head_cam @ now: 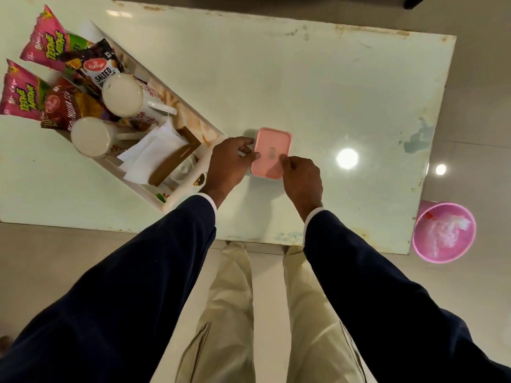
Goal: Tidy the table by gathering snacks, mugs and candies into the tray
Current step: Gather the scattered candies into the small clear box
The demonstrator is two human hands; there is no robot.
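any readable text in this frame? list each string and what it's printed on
"TEDHE MEDHE": far pink snack bag
"TEDHE MEDHE": near pink snack bag
"Haldiram's", "SALTED": dark peanut packet; the line under it is cut off by a mug
"...HUJIA SEV", partly hidden: red packet
Label on pink box lid: too blurred to read
Emblem on the tray's corner: unreadable

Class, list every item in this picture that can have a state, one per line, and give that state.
pink-lidded container: lid on, standing on the table, outside the tray.
left hand: fingers curled on the container's left edge.
right hand: fingertips on the lid's near right edge.
tray: loaded.
two mugs: lying on their sides in the tray.
snack packets: sealed, overhanging the tray's far end.
pink bin: upright on the floor, clear plastic inside.
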